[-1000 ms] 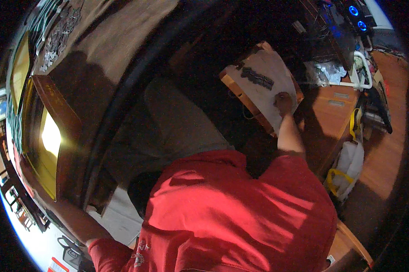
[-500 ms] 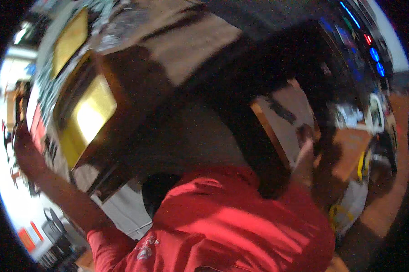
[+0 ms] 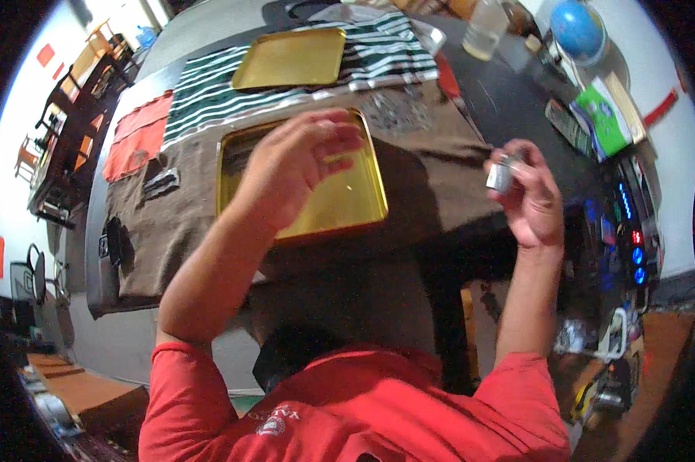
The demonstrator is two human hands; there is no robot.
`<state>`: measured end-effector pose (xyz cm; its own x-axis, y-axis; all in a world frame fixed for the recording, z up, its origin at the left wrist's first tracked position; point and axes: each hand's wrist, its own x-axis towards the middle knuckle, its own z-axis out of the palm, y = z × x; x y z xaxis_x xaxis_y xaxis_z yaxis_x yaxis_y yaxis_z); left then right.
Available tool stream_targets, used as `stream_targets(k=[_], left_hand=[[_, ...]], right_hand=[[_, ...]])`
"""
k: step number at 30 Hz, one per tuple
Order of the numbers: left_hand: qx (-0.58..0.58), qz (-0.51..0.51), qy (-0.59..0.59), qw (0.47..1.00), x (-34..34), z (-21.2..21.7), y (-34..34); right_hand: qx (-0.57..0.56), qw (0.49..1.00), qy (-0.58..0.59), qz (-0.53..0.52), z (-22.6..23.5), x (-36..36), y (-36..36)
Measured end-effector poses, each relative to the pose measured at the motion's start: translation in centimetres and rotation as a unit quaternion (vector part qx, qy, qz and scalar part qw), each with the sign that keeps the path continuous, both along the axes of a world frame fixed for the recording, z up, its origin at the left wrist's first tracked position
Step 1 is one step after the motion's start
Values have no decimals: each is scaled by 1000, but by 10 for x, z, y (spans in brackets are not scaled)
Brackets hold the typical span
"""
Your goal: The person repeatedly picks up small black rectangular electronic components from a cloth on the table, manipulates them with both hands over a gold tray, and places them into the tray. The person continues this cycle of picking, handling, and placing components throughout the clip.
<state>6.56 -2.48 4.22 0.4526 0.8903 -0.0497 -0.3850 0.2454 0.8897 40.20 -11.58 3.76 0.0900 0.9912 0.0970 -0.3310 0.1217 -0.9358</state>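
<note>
My right hand (image 3: 534, 196) is raised at the right by the table's near edge, its fingers closed round a small grey-white cylinder (image 3: 500, 178). What kind of thing the cylinder is, I cannot make out. Over the nearer gold tray (image 3: 347, 202) hovers my left hand (image 3: 305, 158), fingers apart and slightly bent, with nothing in them. That hand and its forearm hide part of the tray. A second gold tray (image 3: 293, 60) lies farther back on a green-and-white striped cloth (image 3: 209, 92).
A brown cloth (image 3: 182, 231) covers much of the dark table, with small grey pieces (image 3: 400, 110) and a dark strip (image 3: 161, 182) on it. At the far right are a clear container (image 3: 484, 31), a globe (image 3: 577, 31), a green packet (image 3: 605, 115) and a calculator-like device (image 3: 567, 125).
My view has swung level over the table. My right hand has come up from beside an open drawer-like box and now holds the cylinder. My left hand has moved from the far left over the tray.
</note>
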Motion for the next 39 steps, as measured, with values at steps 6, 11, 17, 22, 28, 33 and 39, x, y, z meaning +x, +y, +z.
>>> stream_targets(k=[6,11,17,22,28,33,39], left_hand=[[-91,-7,-173,981,-21,-12,15],[-138,34,-214,966,-47,-25,40],[-166,-6,-291,942,-52,-30,43],[-198,-33,-266,943,-53,-30,38],[-188,-92,-316,925,-57,-36,35],[-196,-95,-326,920,-60,-38,35],[-186,9,-155,970,-54,-37,26]], right_hand=[[55,949,-237,200,42,-171,117],[187,804,-557,89,26,-234,142],[336,809,-465,125,31,-204,150],[330,803,-432,245,13,-192,166],[344,805,-417,246,-11,-195,166],[343,814,-413,222,-16,-200,165],[325,842,-366,228,-20,-206,162]])
